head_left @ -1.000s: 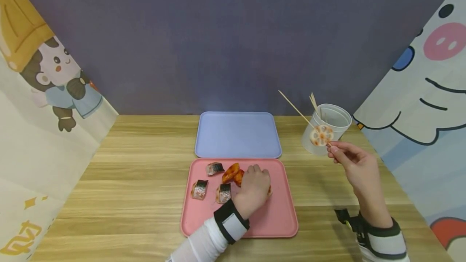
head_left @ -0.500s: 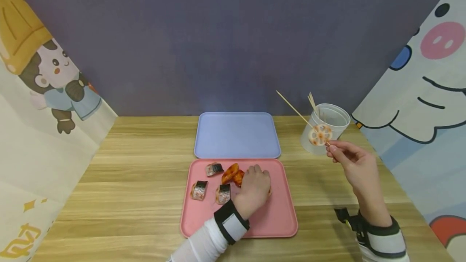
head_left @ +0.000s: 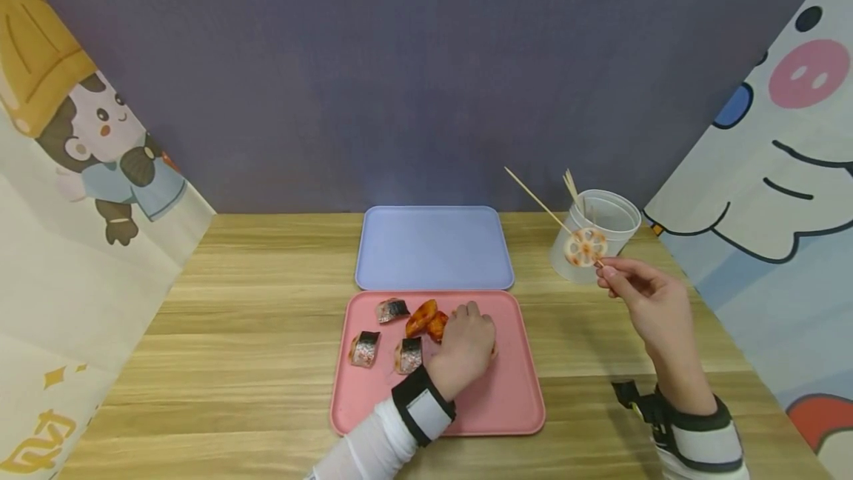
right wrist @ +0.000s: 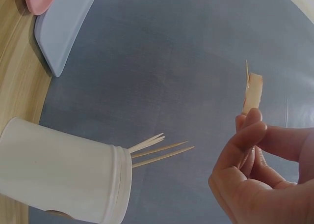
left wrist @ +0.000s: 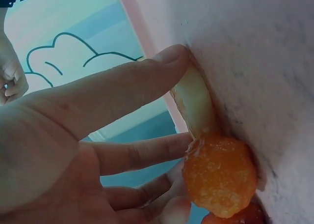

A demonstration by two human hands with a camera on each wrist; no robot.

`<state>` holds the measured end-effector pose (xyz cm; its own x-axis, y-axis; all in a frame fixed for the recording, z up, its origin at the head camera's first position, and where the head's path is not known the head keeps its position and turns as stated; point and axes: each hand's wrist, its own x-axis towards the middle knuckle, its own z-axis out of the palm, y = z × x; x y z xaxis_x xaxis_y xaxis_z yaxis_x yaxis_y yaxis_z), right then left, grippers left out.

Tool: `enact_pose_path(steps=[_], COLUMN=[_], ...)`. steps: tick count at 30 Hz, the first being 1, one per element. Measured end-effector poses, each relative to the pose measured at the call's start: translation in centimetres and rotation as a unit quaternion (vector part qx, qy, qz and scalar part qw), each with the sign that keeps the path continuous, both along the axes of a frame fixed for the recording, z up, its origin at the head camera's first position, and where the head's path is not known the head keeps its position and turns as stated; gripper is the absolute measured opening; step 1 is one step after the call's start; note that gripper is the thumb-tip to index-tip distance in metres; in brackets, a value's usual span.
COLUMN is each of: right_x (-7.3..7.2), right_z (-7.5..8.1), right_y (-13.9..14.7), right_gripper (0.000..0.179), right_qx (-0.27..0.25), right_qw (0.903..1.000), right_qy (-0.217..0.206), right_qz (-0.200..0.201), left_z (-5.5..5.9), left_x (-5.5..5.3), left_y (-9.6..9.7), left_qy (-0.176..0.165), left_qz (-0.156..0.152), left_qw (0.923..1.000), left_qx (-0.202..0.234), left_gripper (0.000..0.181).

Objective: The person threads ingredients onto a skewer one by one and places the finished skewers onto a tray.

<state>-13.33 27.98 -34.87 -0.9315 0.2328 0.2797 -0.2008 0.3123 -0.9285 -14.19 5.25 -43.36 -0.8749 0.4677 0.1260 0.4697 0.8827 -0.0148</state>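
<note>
My right hand point(head_left: 649, 310) pinches the lower end of a thin wooden skewer point(head_left: 536, 198), raised in front of the white cup. One browned lotus root slice point(head_left: 586, 247) is threaded low on it, right above the fingertips; the right wrist view shows the slice edge-on. My left hand point(head_left: 466, 347) is down at the pink tray point(head_left: 440, 424), its fingers hidden from the head view. In the left wrist view its thumb and fingers grip a second, pale lotus root slice point(left wrist: 195, 98) by the edge, against an orange glazed piece point(left wrist: 221, 175).
Several chunks of silver-skinned fish point(head_left: 364, 349) and orange glazed pieces point(head_left: 421, 318) lie on the pink tray's left half. A blue tray point(head_left: 436, 247) adjoins it behind. The white cup point(right wrist: 59, 170) at the right holds several skewers point(right wrist: 162, 155). A dark wall point(head_left: 426, 80) closes the back.
</note>
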Motion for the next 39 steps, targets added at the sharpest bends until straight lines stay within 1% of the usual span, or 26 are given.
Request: enact_pose_path(steps=[3, 5, 7, 10, 13, 15, 18, 22, 25, 27, 31, 34, 35, 39], right_x=[0.0, -0.1, -0.2, -0.5, -0.7, -0.8, -1.1, -1.4, -1.7, -1.9, -2.1, -2.2, -2.2, -2.4], right_z=[0.0, 0.0, 0.0, -0.2, -0.4, -0.5, -0.5, -0.5, -0.5, -0.5, -0.4, -0.4, -0.4, -0.3], right_y=[-0.1, -0.1, -0.2, -0.4, -0.8, -1.1, -1.6, -2.3, -2.8, -3.1, -3.6, -3.9, -4.0, -4.4], right_gripper=[0.010, 0.011, 0.012, 0.016, 0.020, 0.022, 0.023, 0.023, 0.023, 0.023, 0.023, 0.023, 0.022, 0.022], right_qx=[0.001, 0.004, 0.015, 0.034, 0.059, 0.072, 0.070, 0.064, 0.064, 0.061, 0.057, 0.058, 0.057, 0.051], right_qw=[1.0000, 1.0000, 0.9999, 0.9993, 0.9982, 0.9974, 0.9974, 0.9973, 0.9968, 0.9966, 0.9958, 0.9955, 0.9955, 0.9957], right_qy=[0.000, 0.003, 0.005, 0.007, 0.007, 0.006, 0.010, 0.019, 0.026, 0.031, 0.038, 0.038, 0.039, 0.041], right_qz=[-0.002, -0.004, -0.006, -0.009, -0.008, -0.002, 0.013, 0.031, 0.039, 0.046, 0.061, 0.065, 0.065, 0.065], left_z=[-0.1, -0.1, 0.2, 0.8, 1.6, 2.1, 3.2, 4.5, 5.2, 5.6, 6.1, 6.5, 6.6, 7.0], left_x=[-0.2, -0.4, -0.6, -1.0, -1.5, -1.8, -2.3, -2.8, -3.1, -3.2, -3.4, -3.6, -3.7, -3.9], left_y=[0.0, 0.0, -0.2, -0.6, -1.4, -2.0, -2.9, -4.2, -5.0, -5.5, -6.5, -7.2, -7.5, -8.4], left_qy=[-0.001, -0.007, -0.020, -0.053, -0.094, -0.122, -0.154, -0.182, -0.197, -0.202, -0.209, -0.206, -0.203, -0.197], left_qz=[-0.003, -0.005, -0.006, -0.005, -0.012, -0.025, -0.040, -0.046, -0.047, -0.047, -0.043, -0.045, -0.044, -0.030], left_qw=[1.0000, 0.9998, 0.9995, 0.9974, 0.9908, 0.9825, 0.9686, 0.9531, 0.9419, 0.9351, 0.9188, 0.9073, 0.9046, 0.8918], left_qx=[0.008, 0.016, 0.025, 0.049, 0.097, 0.138, 0.191, 0.238, 0.268, 0.287, 0.332, 0.364, 0.372, 0.406], left_gripper=[0.026, 0.026, 0.026, 0.025, 0.022, 0.022, 0.023, 0.030, 0.039, 0.044, 0.048, 0.049, 0.049, 0.055])
